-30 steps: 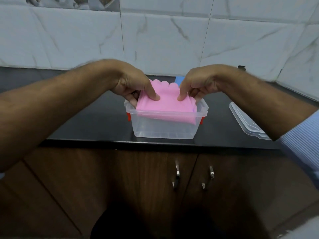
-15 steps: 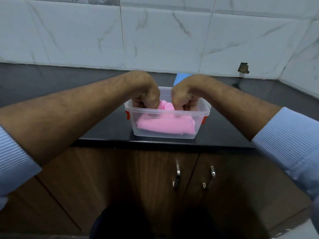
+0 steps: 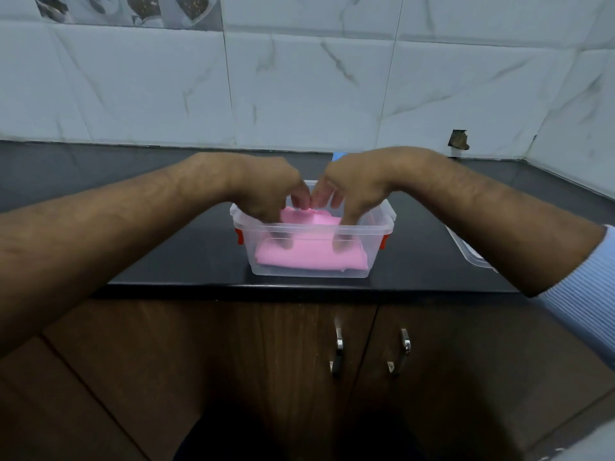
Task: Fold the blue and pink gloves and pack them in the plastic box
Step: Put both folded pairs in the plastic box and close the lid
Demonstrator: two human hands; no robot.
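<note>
Gloves [image 3: 312,257], pink, folded in box [image 3: 309,273]

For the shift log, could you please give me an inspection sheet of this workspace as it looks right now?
Surface: black countertop, bare around the box.
Job's things: folded pink glove lies inside the clear plastic box; a sliver of blue shows behind the hands.
Clutter: clear lid at the right edge.
Grippers: left hand and right hand reach into the box, fingertips on the glove.
Cables: nothing seen.
Surroundings: marble wall tiles; wooden cabinet doors below.
</note>
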